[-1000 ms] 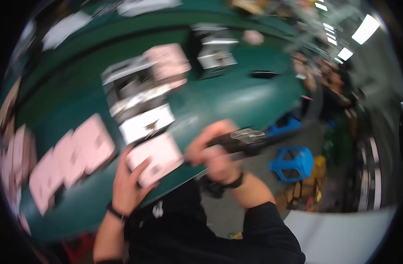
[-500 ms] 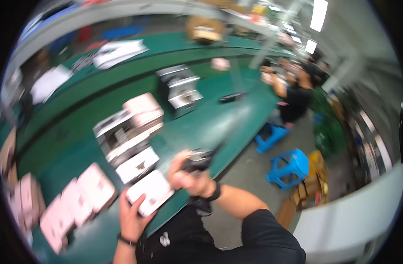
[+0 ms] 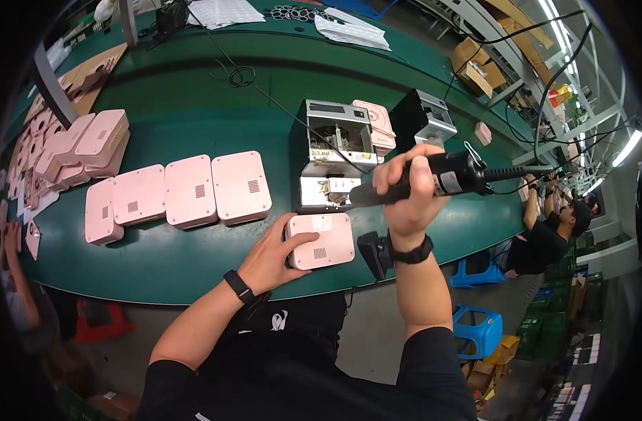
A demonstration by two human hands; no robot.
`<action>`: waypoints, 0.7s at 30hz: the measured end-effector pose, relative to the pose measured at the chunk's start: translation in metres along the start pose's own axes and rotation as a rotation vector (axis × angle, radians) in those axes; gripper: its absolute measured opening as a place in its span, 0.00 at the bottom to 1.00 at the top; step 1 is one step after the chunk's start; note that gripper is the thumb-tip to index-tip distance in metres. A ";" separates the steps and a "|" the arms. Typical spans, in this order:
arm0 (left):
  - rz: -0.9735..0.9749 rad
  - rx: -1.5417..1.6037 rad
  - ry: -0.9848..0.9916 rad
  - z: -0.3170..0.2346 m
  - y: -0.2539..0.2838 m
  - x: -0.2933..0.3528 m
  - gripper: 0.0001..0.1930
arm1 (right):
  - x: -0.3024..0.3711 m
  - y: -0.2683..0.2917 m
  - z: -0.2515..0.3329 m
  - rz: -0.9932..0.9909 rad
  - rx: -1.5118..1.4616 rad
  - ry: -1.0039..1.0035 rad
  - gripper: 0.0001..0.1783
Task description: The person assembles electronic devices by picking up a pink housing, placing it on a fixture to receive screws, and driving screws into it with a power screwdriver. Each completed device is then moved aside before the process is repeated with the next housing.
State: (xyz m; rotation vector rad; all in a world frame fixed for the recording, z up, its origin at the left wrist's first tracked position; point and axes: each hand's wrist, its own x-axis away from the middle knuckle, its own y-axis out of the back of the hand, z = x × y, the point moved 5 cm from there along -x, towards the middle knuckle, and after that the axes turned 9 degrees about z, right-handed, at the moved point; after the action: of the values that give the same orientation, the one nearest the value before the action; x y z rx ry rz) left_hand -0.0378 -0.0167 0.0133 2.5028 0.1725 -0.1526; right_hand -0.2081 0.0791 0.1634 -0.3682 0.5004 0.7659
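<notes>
A pale pink, rounded-square plastic case (image 3: 335,242) lies by the near edge of the green tabletop (image 3: 180,263), before a black-and-silver metal machine (image 3: 338,110). The left hand (image 3: 266,257), partly open, grips its left end; the right hand (image 3: 413,200) is wrapped around a black cylindrical corded power tool (image 3: 455,175). Leftward, I see four similar pink cases (image 3: 190,181) in a row.

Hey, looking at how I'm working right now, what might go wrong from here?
A finger of your left hand lies on top of the pink box, so a slip of the screwdriver in your right hand might hurt it. The screwdriver's front end also looks close to the small machine and could knock it. And the box sits near the table's edge, so a hard push might send it off.
</notes>
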 end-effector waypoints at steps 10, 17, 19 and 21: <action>-0.003 -0.012 0.018 0.003 0.000 -0.005 0.38 | 0.024 0.005 -0.003 0.019 -0.047 -0.209 0.11; -0.013 -0.013 0.024 0.007 -0.004 -0.005 0.38 | 0.052 0.001 0.017 0.119 -0.104 -0.096 0.13; -0.017 -0.017 0.028 0.007 -0.003 -0.003 0.38 | 0.038 0.002 0.011 0.077 -0.098 -0.074 0.13; -0.004 0.003 0.021 0.003 -0.006 -0.007 0.38 | 0.018 0.010 0.009 -0.016 -0.053 -0.029 0.13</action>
State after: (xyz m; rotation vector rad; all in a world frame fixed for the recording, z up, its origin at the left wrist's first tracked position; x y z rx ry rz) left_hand -0.0456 -0.0142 0.0087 2.5077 0.1861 -0.1285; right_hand -0.2020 0.1006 0.1593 -0.4097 0.4500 0.7688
